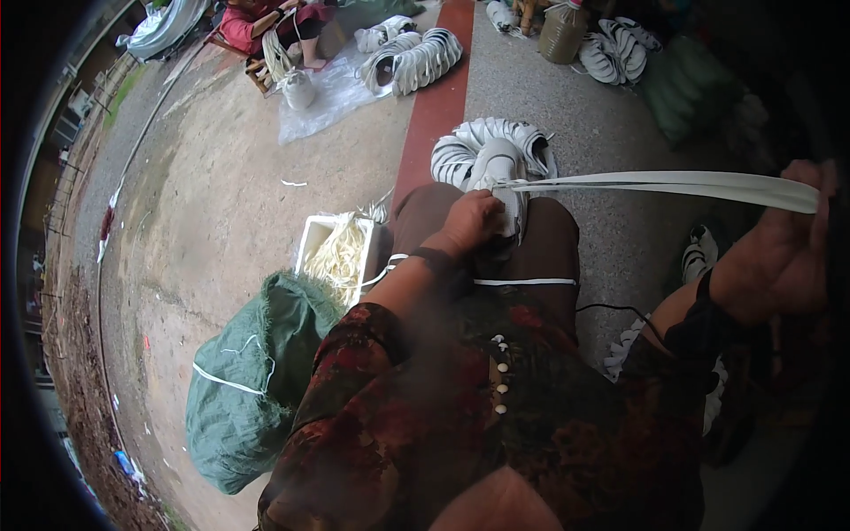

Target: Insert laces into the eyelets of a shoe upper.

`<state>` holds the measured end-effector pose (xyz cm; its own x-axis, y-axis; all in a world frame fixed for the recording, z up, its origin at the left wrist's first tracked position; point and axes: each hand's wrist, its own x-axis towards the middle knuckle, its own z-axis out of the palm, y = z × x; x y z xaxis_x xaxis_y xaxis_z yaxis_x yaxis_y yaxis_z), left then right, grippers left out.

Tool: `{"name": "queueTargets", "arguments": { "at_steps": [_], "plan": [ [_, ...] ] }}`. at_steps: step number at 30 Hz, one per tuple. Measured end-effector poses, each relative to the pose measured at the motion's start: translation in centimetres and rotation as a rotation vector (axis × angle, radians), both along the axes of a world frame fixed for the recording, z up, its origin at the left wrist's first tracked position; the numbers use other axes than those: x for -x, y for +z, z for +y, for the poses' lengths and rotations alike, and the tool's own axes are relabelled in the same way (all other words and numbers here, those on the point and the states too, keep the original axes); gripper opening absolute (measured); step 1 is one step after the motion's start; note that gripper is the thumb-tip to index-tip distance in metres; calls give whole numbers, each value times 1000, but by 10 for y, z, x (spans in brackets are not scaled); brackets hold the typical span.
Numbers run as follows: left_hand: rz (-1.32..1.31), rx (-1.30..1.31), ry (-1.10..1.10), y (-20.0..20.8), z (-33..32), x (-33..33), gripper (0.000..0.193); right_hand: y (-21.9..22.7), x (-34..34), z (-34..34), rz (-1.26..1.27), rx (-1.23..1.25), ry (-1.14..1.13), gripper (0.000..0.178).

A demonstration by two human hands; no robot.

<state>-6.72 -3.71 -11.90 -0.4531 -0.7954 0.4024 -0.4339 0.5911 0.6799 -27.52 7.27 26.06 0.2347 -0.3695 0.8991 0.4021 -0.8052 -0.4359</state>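
Left hand [474, 221] clamps white shoe [498, 177] on lap; right hand [792, 248] closed on white lace strands [673, 183], pulled taut rightward. Hands well apart. Laces judged light, soft, flat; grip near ends. Shoe light, semi-stiff; hold at upper. White box of laces [341, 252] left of knee; green sack [252, 380] beside it.

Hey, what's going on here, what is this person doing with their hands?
A seated person holds a white shoe steady on their lap with the left hand, while the right hand pulls white laces taut out to the side. A stack of white shoes lies on the ground just ahead, with a white box of laces and a green sack on the left. Another person sits farther off.
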Motion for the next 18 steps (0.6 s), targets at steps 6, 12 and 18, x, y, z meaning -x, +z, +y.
{"name": "queueTargets", "arguments": {
  "at_steps": [6,12,18],
  "plan": [
    [457,-479,301,9,-13,-9,25,-13,-5,15,193,-128,29,19],
    [312,-498,307,9,-36,-5,26,7,13,-3,723,-294,605,4],
    [224,-505,241,9,-42,-2,22,-36,-6,-7,1065,-397,737,22]
  ]
}}
